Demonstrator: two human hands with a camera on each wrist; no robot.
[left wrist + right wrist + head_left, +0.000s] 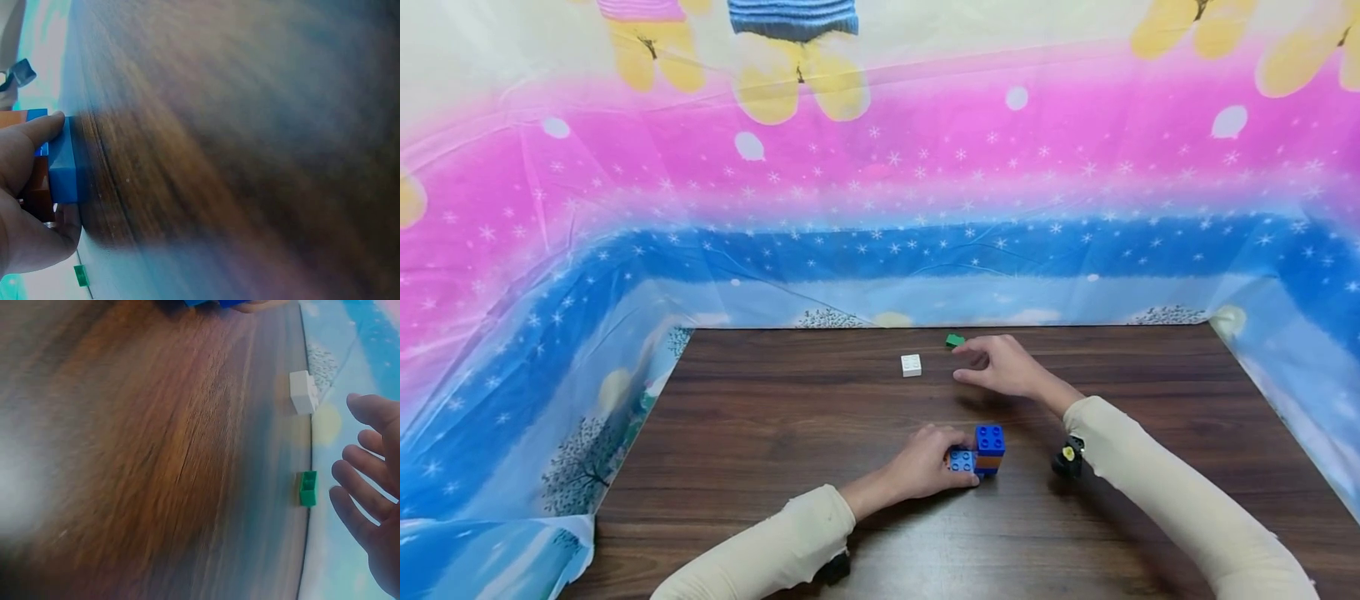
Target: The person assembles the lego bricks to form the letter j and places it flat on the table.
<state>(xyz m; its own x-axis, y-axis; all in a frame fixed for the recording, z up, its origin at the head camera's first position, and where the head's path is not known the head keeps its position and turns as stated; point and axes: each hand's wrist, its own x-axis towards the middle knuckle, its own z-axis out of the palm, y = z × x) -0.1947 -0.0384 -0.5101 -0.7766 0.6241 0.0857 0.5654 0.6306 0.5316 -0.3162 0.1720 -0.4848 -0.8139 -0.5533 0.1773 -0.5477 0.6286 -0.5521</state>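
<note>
On a brown wood-grain table, a person's left hand grips a blue-and-orange brick build, thumb and fingers around its lower, light-blue end. Farther back, the right hand, empty, thumb and fingers parted, hovers near a green brick; a white brick sits to the left.
</note>
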